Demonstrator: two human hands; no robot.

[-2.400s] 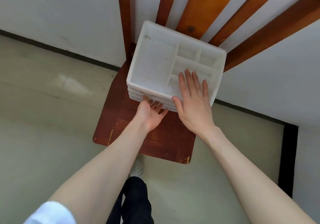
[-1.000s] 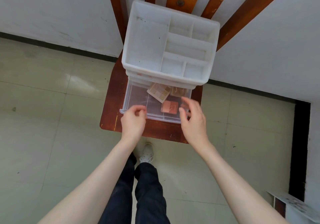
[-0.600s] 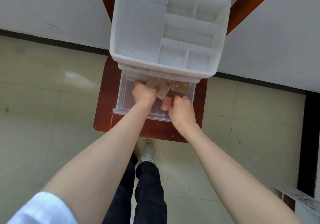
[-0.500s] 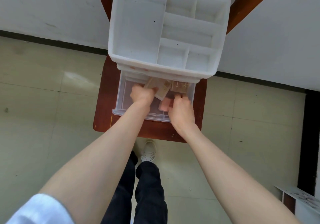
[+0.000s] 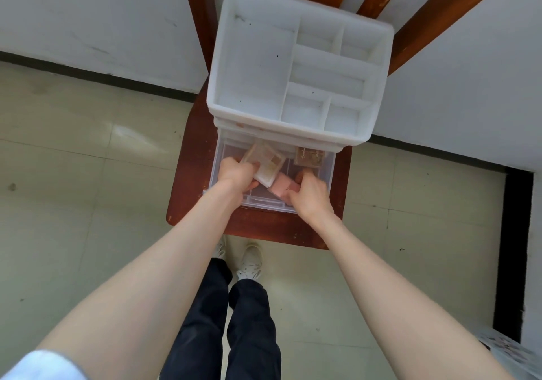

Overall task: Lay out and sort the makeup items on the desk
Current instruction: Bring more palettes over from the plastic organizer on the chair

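Observation:
A white plastic organizer (image 5: 255,65) with several bare top compartments stands on a red-brown wooden chair (image 5: 193,156). Its clear bottom drawer (image 5: 328,171) is pulled out toward me. Inside the drawer, my left hand (image 5: 236,175) grips a beige eyeshadow palette (image 5: 268,161) and tilts it up. My right hand (image 5: 309,193) holds a small pink compact (image 5: 281,186) just beside it. A brown palette with gold lettering (image 5: 309,156) lies at the drawer's back right, untouched.
The chair stands against a white wall (image 5: 88,12), its slatted back (image 5: 440,6) rising behind the organizer. Pale tiled floor (image 5: 73,203) lies all round. My shoes (image 5: 249,259) and dark trousers are just in front of the seat. A printed white item (image 5: 510,353) shows at bottom right.
The drawer was pulled open and both hands reached in. Since half a second ago, the left hand has tilted the beige palette up and the right has lifted the pink compact.

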